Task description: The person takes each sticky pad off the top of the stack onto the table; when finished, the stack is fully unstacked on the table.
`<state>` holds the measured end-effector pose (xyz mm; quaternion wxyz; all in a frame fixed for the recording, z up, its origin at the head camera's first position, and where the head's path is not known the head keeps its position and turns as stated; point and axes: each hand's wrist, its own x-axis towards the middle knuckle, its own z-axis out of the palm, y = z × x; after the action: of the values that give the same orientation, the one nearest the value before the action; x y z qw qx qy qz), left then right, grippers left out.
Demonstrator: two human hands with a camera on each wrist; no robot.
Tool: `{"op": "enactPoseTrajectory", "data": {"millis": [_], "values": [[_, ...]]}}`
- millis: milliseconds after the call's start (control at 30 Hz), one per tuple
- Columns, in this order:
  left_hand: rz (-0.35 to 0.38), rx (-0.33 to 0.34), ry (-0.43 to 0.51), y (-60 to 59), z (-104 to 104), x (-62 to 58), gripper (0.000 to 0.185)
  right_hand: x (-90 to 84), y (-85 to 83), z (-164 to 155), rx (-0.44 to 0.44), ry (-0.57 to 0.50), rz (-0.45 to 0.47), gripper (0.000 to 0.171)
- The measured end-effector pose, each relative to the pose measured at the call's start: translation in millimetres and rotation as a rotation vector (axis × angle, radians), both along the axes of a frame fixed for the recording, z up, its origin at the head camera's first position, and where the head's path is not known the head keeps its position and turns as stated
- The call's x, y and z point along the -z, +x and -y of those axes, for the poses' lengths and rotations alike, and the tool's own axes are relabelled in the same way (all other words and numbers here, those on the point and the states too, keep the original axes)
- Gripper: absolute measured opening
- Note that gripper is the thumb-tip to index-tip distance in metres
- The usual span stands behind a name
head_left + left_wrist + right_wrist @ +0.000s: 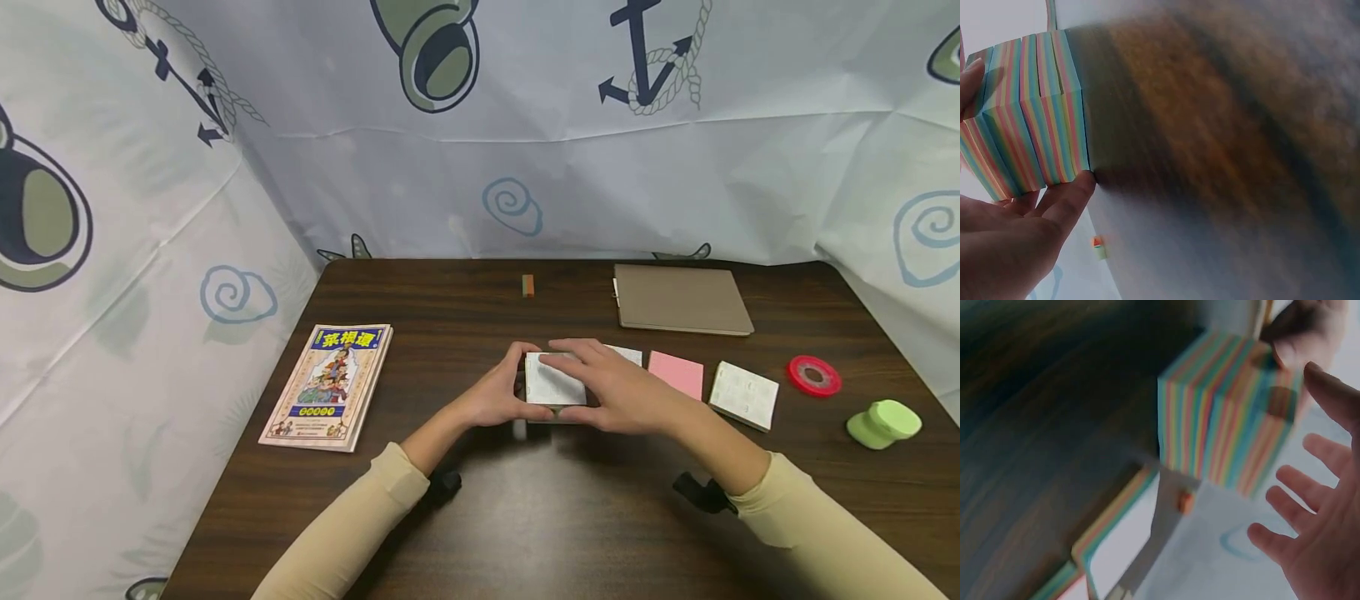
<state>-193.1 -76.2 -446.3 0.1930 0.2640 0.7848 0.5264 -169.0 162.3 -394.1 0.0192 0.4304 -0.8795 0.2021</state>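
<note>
Near the middle of the table stands a stack of paper note pads with a white top face and edges striped in pink, yellow, blue and green. My left hand grips it from the left, thumb on the near side and fingers on the far side. My right hand is spread at the stack's right; in the right wrist view its fingers stand apart from the stack. The right thumb is close to the striped side; whether it touches cannot be told. Behind that hand lies a white pad, partly hidden.
Right of the hands lie a pink pad, another white pad, a red ring-shaped roll and a light green object. A taupe folder and small orange-green block lie behind. An illustrated book is at left.
</note>
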Motion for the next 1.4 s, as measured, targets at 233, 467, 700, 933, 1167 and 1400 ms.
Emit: {"op": "enactPoseTrajectory", "data": {"millis": [233,467,700,933,1167,1400], "values": [[-0.013,-0.022,-0.088,0.5,2,-2.2,0.084,4.6,-10.0,19,-0.022,0.032,0.065,0.077],[-0.022,-0.029,-0.105,-0.6,2,-0.6,0.089,2.8,-17.4,21,-0.013,0.056,0.108,0.081],[-0.027,-0.034,-0.097,0.1,2,-0.6,0.086,3.3,-18.1,22,-0.006,0.060,0.088,0.078],[-0.027,-0.010,-0.066,0.7,2,1.2,0.088,0.0,-14.3,15,0.026,0.060,0.108,0.074],[-0.032,-0.010,-0.103,1.4,2,-0.2,0.088,-5.1,-8.8,-8,0.088,0.030,0.095,0.070],[-0.084,-0.032,-0.160,2.0,2,0.8,0.091,-7.6,-5.0,-38,0.180,0.062,0.128,0.073]]}}
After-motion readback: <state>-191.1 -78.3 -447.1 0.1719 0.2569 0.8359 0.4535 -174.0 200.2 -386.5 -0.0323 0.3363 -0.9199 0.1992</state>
